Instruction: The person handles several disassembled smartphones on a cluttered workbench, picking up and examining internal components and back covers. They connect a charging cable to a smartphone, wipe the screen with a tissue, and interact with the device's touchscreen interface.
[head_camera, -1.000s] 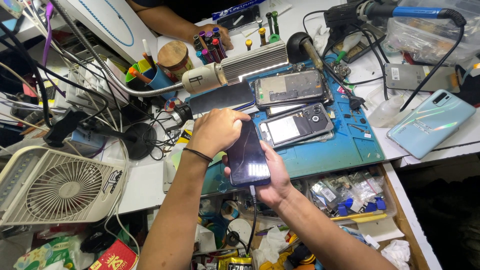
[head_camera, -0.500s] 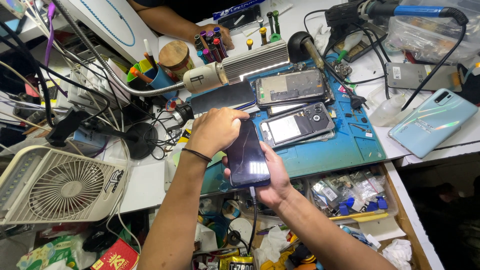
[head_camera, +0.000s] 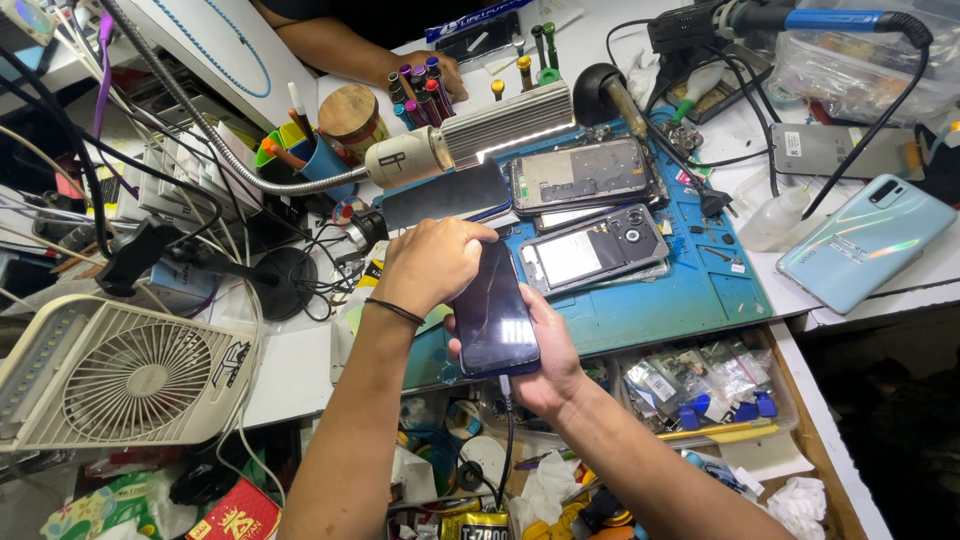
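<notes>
One dark phone (head_camera: 495, 320) sits at the centre of the view, cradled from below by the right hand (head_camera: 545, 365), whose fingers wrap its lower edge; a black cable (head_camera: 506, 440) hangs from its bottom end toward 6 o'clock. The left hand (head_camera: 432, 262) is curled over the phone's upper left corner, fingers bent and pressing on the glass. A thin black band circles that wrist.

At 1 o'clock of the held phone, two opened phone bodies (head_camera: 592, 250) lie on the blue work mat (head_camera: 690, 300), one above the other. A third handset, pale blue with its back up (head_camera: 865, 240), rests at 3 o'clock, well apart. A gooseneck lamp (head_camera: 470, 140) reaches in from 11 o'clock, its head just above the left hand.

At 8 o'clock stands one white fan (head_camera: 130, 375). At 4 o'clock, a clear tray (head_camera: 705, 385) holds small bagged parts; their number is hard to tell. At 11 o'clock, a blue cup (head_camera: 325, 160) holds pens. Another person's hand (head_camera: 440, 75) rests at 12 o'clock among several screwdrivers (head_camera: 415, 95).
</notes>
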